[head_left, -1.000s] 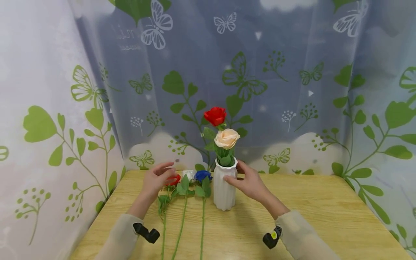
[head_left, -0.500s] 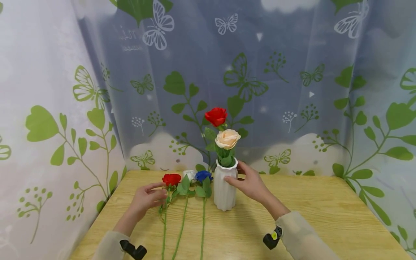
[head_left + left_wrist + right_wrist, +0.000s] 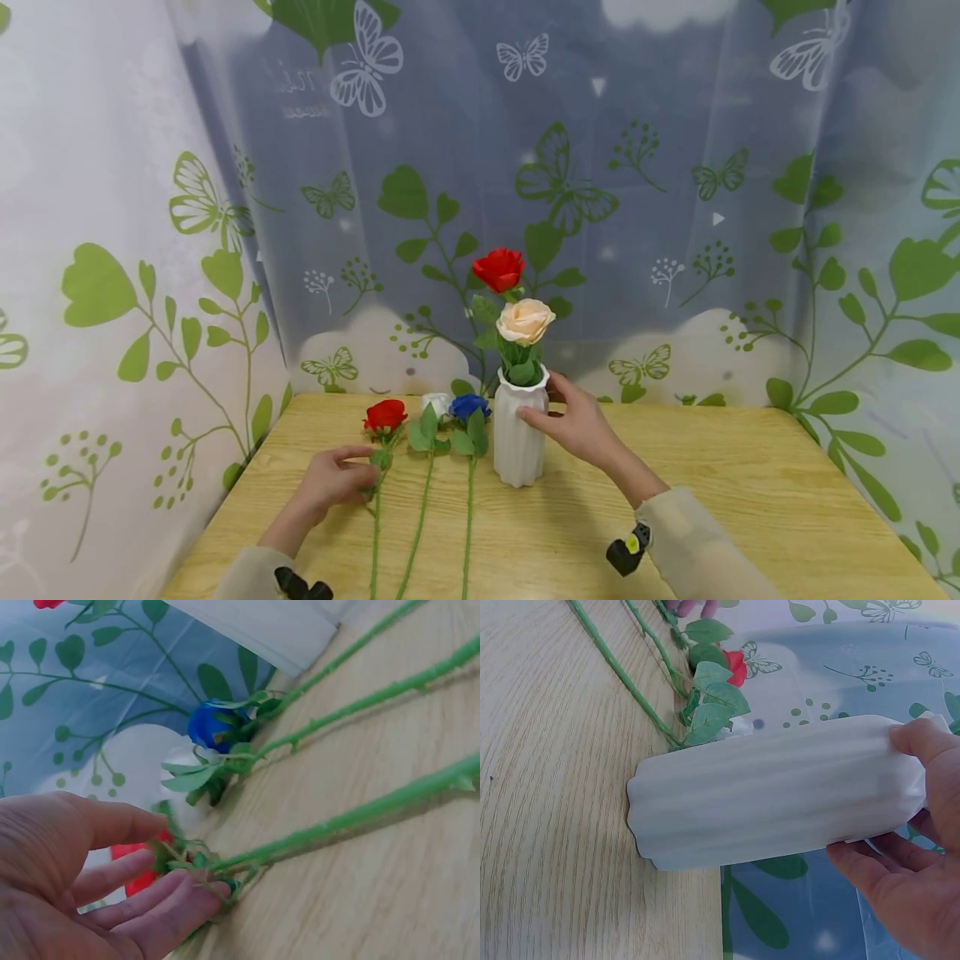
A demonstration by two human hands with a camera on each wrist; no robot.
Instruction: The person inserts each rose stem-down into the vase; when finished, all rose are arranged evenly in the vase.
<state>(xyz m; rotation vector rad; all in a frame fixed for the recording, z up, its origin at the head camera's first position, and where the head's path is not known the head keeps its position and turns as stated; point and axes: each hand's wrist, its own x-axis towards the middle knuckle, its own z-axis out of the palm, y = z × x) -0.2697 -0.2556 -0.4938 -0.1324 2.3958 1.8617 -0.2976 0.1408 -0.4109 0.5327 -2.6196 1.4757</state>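
Note:
A white fluted vase (image 3: 517, 446) stands upright on the table with a red rose (image 3: 498, 270) and a cream rose (image 3: 526, 322) in it. My right hand (image 3: 577, 421) holds it near the top, thumb on the front and fingers round the right side. To its left, a second red rose (image 3: 386, 415) lies with its stem toward me. My left hand (image 3: 333, 483) is at the leaves just below that bloom; in the left wrist view its fairly straight fingers (image 3: 176, 904) touch the leaves. The bloom is partly hidden behind the fingers there.
Between the lying red rose and the vase lie a white rose (image 3: 435, 406) and a blue rose (image 3: 469, 407), stems toward me. The wood-grain table (image 3: 720, 492) ends at a patterned curtain (image 3: 660, 250) behind, with more curtain at both sides.
My left hand has moved down and left from over the lying red rose to its leaves. That bloom has shifted slightly left. The right hand and vase have stayed put.

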